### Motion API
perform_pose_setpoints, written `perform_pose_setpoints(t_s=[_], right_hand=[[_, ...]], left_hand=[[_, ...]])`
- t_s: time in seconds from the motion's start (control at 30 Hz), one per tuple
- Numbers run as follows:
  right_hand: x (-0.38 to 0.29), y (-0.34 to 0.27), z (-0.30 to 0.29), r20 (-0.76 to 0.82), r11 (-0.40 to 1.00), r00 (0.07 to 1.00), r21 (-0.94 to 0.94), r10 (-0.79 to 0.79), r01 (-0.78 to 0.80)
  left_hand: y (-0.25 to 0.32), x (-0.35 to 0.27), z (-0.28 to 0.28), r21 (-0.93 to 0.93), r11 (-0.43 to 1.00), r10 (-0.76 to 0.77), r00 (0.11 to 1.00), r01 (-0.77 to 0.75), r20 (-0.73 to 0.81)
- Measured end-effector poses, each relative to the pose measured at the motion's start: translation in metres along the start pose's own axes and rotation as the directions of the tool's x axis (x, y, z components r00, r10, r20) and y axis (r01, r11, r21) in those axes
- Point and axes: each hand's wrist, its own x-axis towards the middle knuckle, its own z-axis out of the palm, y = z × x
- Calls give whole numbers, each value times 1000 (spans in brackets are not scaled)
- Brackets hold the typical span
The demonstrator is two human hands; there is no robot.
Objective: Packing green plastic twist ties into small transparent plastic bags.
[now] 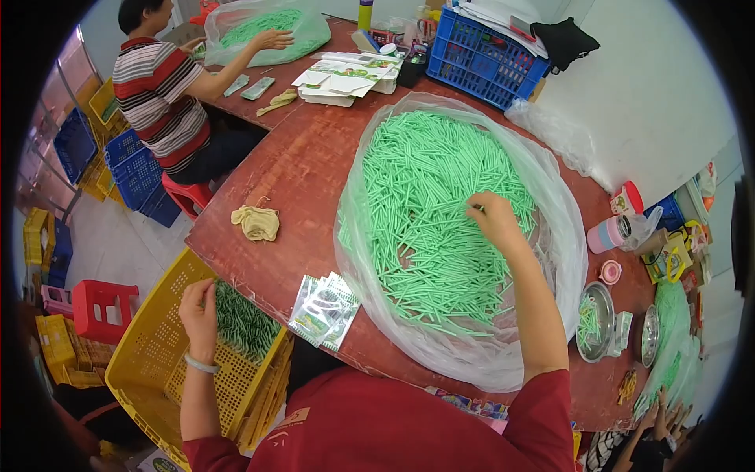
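Note:
A large clear plastic bag, spread wide on the table in front of me, holds a heap of thin light-green sticks. Over the right part of the heap is my right hand, thumb and fingertips drawn together; whether a stick is between them is hard to see. To the left, my left hand hangs above a yellow perforated plastic crate with its fingers curled; what they hold, if anything, is hidden. Dark-green striped packets lie in that crate. A stack of printed foil pouches rests at the table's near edge.
The red-brown table bears a crumpled yellow cloth glove, flattened cartons and a blue crate. On the right are a pink tumbler and a steel bowl. Co-workers sit at far left and lower right.

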Motion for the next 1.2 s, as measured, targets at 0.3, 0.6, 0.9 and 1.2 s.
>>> perform_pose_setpoints(t_s=[0.3, 0.6, 0.9, 1.2], right_hand=[[2, -4, 0, 171, 991, 983, -106, -66, 85], [41, -19, 45, -16, 999, 1000, -46, 0, -1], [51, -31, 72, -56, 958, 986, -237, 155, -164], [47, -36, 80, -11, 976, 990, -169, 140, -140]], left_hand=[[70, -12, 24, -148, 988, 74, 987, -52, 145], [97, -23, 34, -175, 982, 109, 976, -76, 191], [117, -42, 62, -75, 989, 142, 948, -126, 285], [103, -48, 79, 12, 998, 58, 899, -70, 433]])
